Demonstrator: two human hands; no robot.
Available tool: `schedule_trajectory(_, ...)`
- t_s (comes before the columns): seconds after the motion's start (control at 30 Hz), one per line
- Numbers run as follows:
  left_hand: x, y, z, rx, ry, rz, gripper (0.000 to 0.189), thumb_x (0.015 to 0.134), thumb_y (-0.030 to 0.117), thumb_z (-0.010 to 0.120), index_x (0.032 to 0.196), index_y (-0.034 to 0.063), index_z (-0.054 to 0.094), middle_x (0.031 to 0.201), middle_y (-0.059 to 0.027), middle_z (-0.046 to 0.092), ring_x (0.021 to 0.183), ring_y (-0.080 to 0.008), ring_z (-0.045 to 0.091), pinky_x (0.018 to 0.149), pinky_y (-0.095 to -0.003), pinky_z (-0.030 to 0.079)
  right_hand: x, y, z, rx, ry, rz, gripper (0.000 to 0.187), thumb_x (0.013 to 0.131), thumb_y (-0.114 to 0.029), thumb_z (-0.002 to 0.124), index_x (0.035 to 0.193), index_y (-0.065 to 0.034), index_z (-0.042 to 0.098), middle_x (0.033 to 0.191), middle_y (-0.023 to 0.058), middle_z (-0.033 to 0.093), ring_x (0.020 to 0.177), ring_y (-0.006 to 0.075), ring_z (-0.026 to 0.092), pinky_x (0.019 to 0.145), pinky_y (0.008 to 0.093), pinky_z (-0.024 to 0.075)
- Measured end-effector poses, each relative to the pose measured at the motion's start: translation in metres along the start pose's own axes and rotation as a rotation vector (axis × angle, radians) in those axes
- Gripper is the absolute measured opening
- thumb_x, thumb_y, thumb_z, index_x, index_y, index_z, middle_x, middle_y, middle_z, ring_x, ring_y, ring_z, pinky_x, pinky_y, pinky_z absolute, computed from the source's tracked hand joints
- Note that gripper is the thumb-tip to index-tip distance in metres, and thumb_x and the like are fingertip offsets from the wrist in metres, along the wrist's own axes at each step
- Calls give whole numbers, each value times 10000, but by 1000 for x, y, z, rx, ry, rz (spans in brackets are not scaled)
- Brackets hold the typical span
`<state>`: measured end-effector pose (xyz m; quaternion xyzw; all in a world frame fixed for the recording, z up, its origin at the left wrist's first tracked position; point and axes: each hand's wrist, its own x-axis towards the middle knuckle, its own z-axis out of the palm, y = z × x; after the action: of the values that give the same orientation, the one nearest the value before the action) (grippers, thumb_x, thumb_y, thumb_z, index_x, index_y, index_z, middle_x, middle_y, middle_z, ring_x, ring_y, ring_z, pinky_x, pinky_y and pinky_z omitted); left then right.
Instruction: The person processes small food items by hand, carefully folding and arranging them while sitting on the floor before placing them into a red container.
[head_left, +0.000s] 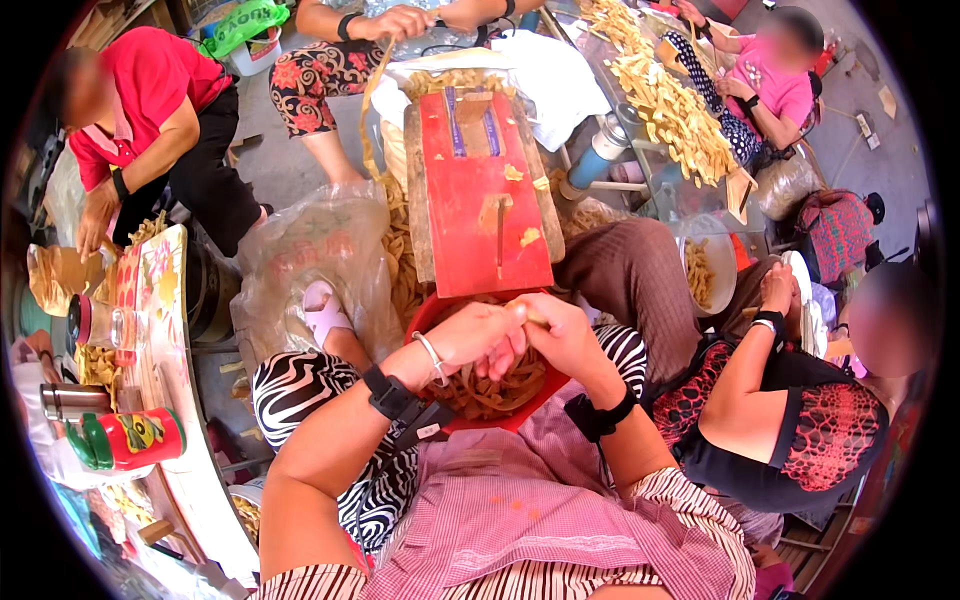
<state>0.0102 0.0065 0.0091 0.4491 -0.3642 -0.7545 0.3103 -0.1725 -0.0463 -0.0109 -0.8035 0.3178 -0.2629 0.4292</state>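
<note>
Both my hands meet above a red plastic basin (551, 382) on my lap, which holds brownish strips (487, 397). My left hand (476, 337) has its fingers curled beside the right one. Between thumb and fingers, my right hand (555, 326) pinches a small pale yellowish piece (534, 315); whether the left fingers also grip it is not clear. Just beyond the basin stands a red-topped wooden board (469, 247) with a slotted wooden peg (495, 214) and a blade-like strip in its slot. Yellowish scraps (530, 237) lie on the board.
Co-workers sit at the left, ahead and at the right. A table (169, 315) with jars and a red thermos jug (146, 439) stands left. Ahead right, a glass table holds heaped yellow strips (660, 97). A plastic sack (307, 255) lies by my foot, and a white bucket (720, 262) stands right.
</note>
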Motion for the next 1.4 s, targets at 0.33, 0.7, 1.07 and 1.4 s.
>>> schedule_trajectory(0.33,16,-9,1,-53,140,184,295,887,139,566,1158,24,551,955,-55,620,746,-89,583,574,-236,493,-7,2,-9,703,20,461,166,948,-172,510,1046,-55,574,825,34,614,598,73,533,435,182,404)
schedule_trajectory(0.7,21,-8,13,893,433,741,149,809,147,562,910,37,557,1048,-115,587,840,-354,598,713,-392,506,-7,18,-12,1199,-53,549,159,943,-193,530,1042,-71,553,814,55,603,559,74,493,430,178,355)
schedule_trajectory(1.07,31,-30,2,507,409,381,139,846,145,566,902,19,586,785,-148,625,721,-258,628,653,-341,485,-11,25,4,143,39,175,234,876,-90,612,1097,-12,608,915,15,616,687,68,567,594,208,482)
schedule_trajectory(1.4,18,-5,7,1094,524,854,138,814,153,609,906,63,561,806,-109,541,758,-304,581,643,-401,488,-7,25,0,1347,-133,533,322,933,-203,550,1214,-47,541,991,10,629,839,98,596,661,239,491)
